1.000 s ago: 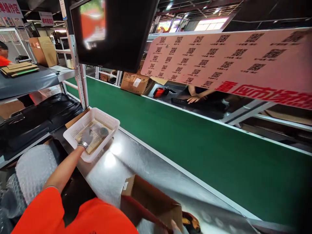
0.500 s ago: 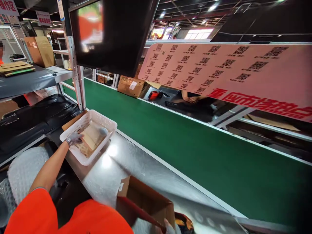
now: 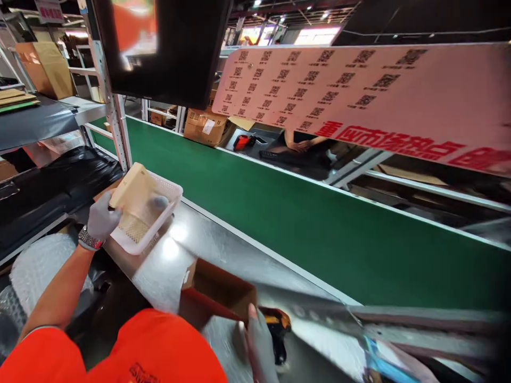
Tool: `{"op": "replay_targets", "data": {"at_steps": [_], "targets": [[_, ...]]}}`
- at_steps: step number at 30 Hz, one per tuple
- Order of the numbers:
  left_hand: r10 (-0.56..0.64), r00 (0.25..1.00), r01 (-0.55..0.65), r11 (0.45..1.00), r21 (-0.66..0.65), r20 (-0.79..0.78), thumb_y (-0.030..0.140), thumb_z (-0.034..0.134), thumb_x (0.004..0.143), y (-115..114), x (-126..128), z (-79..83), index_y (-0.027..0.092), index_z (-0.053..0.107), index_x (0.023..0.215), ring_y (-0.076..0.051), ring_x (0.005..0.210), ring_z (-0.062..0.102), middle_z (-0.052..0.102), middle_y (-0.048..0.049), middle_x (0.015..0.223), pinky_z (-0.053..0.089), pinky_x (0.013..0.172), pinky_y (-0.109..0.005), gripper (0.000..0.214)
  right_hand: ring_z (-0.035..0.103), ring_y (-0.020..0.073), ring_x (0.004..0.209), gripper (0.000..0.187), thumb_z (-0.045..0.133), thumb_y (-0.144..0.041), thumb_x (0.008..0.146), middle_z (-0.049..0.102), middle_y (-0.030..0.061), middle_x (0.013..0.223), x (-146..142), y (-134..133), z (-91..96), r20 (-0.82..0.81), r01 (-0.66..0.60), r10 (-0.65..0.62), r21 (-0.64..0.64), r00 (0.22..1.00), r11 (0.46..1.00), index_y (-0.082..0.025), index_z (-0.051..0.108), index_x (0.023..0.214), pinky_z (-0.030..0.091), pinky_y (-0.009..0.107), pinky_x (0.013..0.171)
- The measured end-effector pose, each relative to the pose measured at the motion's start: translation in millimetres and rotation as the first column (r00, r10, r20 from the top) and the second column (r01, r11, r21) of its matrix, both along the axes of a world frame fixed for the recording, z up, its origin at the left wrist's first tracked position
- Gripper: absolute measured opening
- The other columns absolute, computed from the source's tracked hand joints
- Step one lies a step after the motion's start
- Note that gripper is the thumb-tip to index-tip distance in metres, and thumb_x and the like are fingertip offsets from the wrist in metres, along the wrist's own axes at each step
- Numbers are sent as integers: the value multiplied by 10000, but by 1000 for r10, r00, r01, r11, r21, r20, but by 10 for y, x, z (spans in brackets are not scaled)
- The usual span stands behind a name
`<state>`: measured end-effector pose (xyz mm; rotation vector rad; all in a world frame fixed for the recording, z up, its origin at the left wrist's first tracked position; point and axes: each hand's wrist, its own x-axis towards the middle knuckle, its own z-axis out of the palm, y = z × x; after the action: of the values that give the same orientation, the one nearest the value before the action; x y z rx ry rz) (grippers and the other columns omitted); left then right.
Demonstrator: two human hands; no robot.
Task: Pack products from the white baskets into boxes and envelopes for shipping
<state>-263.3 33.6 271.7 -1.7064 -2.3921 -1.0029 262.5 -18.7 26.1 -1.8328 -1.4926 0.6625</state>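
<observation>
My left hand (image 3: 102,217), in a pale glove with a metal watch at the wrist, grips a flat beige box (image 3: 134,186) by its near edge. This box is tilted up over the white plastic basket (image 3: 136,246). A small greyish rounded item (image 3: 159,203) lies in the basket, blurred. At the bottom centre, an open brown cardboard box (image 3: 219,290) rests on the metal tabletop. My gloved right hand (image 3: 258,338) clasps its right end, thumb at the rim. Just right of that hand lies a black and yellow handheld scanner (image 3: 277,330).
A green conveyor belt (image 3: 279,213) runs beyond the metal table (image 3: 199,229). Bubble wrap (image 3: 43,271) lies at left. A monitor (image 3: 171,58) and a pink board of codes (image 3: 287,90) hang above. Another person's hands (image 3: 301,144) rest across the belt.
My left hand has lifted the beige box from inside the basket and tilted it up. The view has shifted, bringing more of my right hand and the scanner into sight.
</observation>
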Motion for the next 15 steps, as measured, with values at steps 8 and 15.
{"op": "replay_targets", "data": {"at_steps": [8, 15], "targets": [[-811, 492, 866, 494, -80, 316, 129, 614, 953, -125, 1803, -673, 210, 725, 1427, -259, 1229, 770, 809, -111, 1356, 630, 1102, -385, 493, 453, 416, 1698, 1134, 818, -665, 917, 401, 246, 1856, -106, -15, 855, -211, -48, 109, 274, 971, 961, -182, 312, 1808, 418, 620, 1377], [-870, 433, 847, 303, -438, 235, 58, 613, 980, 84, 2364, -1229, 177, 712, 1481, -301, 1243, 795, 781, -165, 1417, 648, 1079, -401, 524, 731, 352, 1396, 690, 768, -440, 983, 758, 185, 1515, 65, 58, 933, 30, -264, 263, 183, 964, 947, -204, 629, 1616, 595, 564, 1221]]}}
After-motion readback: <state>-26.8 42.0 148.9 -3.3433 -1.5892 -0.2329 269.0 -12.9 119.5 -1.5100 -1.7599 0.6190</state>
